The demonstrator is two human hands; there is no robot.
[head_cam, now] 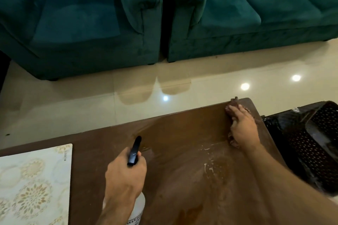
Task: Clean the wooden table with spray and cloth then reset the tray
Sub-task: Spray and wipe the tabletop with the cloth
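A: Eyes on the brown wooden table (182, 139), its top streaked wet with white foamy smears near the middle. Your right hand (243, 126) is up at the far right corner, fingers curled over a crumpled brown cloth (233, 105) and pressing it onto the wood.

B: And your left hand (126, 175) grips the white plastic spray bottle (137, 208) by the neck, fingers wrapped round under the black trigger head (135, 150). The nozzle points away from you, over the wet patch.

A: The bottle's base sits low near the table's near edge; I can't tell whether it touches the wood.

B: Off to your left, the pale rectangular tray (36, 179) with gold floral print lies flat on the table, well apart from both hands.

A: Just beside the table's right end stands a black perforated plastic basket (318, 144).

B: Beyond the table, glossy cream floor tiles (73, 100), then a teal velvet armchair (76, 20) and a teal velvet sofa (256, 11) side by side.
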